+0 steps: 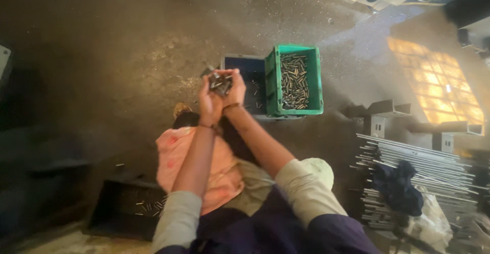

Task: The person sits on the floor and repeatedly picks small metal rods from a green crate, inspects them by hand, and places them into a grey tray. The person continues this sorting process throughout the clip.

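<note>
The fingers (218,75) of both hands are cupping together around a bunch of short metal pins (220,84); the left hand (210,98) and right hand (235,92) are pressing side by side, closed on that bunch; they are hovering above the dark blue bin (244,63); just beside it the green crate (311,75) is holding more pins; a black tray (109,208) is lying on the floor (127,40) near the person's left; long steel rods (434,167) are lying at the right.

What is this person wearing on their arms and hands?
Both hands are bare, with no gloves. The left hand and right hand each have a thin band at the wrist. Light grey-beige sleeves are pushed up past the elbows, leaving the forearms uncovered.
</note>
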